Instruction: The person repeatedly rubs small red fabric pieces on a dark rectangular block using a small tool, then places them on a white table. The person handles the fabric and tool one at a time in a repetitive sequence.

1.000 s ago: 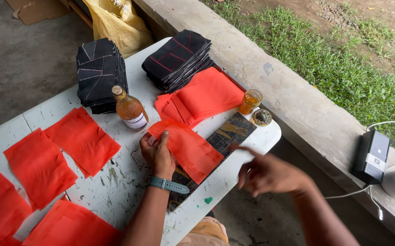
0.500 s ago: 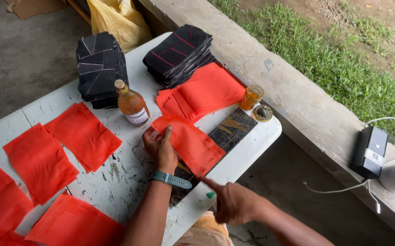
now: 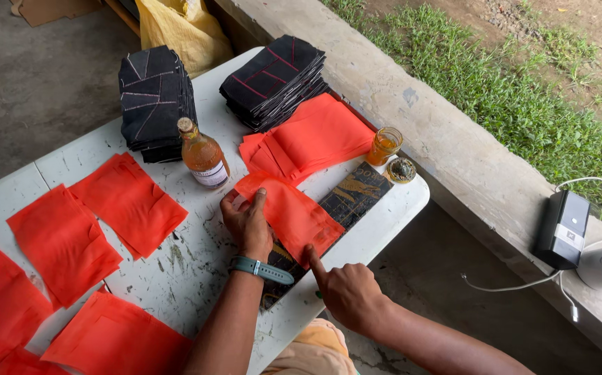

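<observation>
Sitting capless beside its lid (image 3: 402, 169), jar (image 3: 384, 146) holds seemingly amber liquid.

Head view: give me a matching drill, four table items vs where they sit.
Items:
1. glass bottle
2. small jar
3. left hand
4. black box

Places:
A. on the concrete ledge
B. pressing an orange cloth piece
C. between the two dark fabric stacks and the hands
D. at the table's far corner

Pairs: 1-C, 2-D, 3-B, 4-A

Matt orange cloth square (image 3: 294, 212) on a scuffed, paint-worn white table (image 3: 197, 257), beside a glossy glass bottle (image 3: 204, 156).
</observation>
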